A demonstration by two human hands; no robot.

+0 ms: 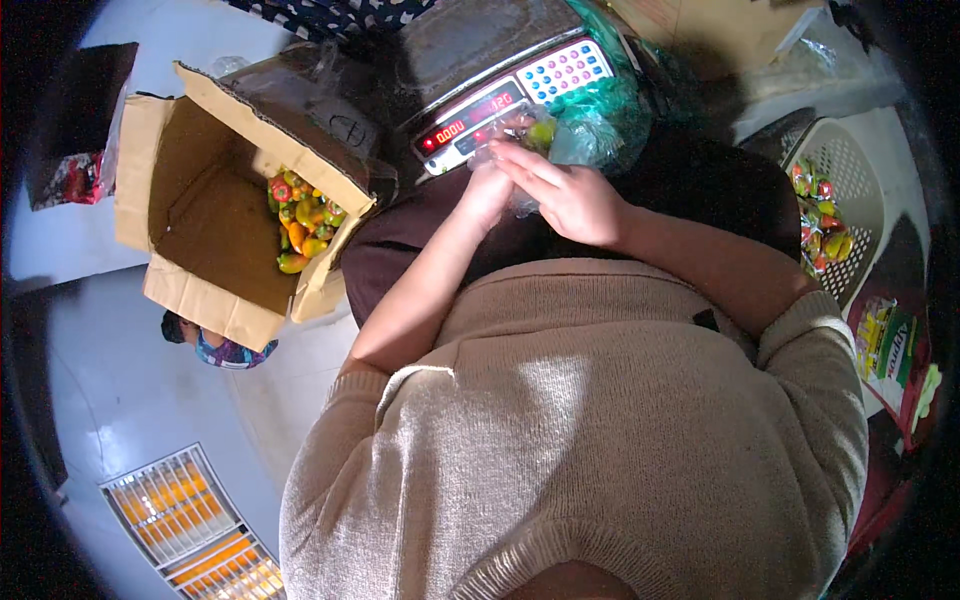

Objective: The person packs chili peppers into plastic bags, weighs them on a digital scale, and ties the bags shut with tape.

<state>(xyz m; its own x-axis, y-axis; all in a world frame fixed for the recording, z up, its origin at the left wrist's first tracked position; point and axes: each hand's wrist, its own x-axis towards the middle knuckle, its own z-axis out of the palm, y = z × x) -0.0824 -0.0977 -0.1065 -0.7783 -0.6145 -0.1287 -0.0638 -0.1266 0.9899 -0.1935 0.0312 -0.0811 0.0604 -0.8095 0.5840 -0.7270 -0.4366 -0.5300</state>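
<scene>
My left hand [487, 190] and my right hand [577, 203] meet over my lap, both closed at the neck of a clear plastic bag [515, 128]. A few small peppers, one of them yellow-green [541, 133], show through the plastic. My right fingers lie across the left ones and partly hide the grip. Just beyond the hands stands a digital scale [480, 45] with a lit red display and a keypad. Crumpled green and clear plastic bags [598, 128] lie against its right side.
At the left, an open cardboard box [205, 200] lies tilted with loose red, yellow and green peppers [302, 222] inside. A cream plastic basket [850, 180] at the right holds bagged peppers [822, 220]. Another person [225, 348] is partly visible behind the box.
</scene>
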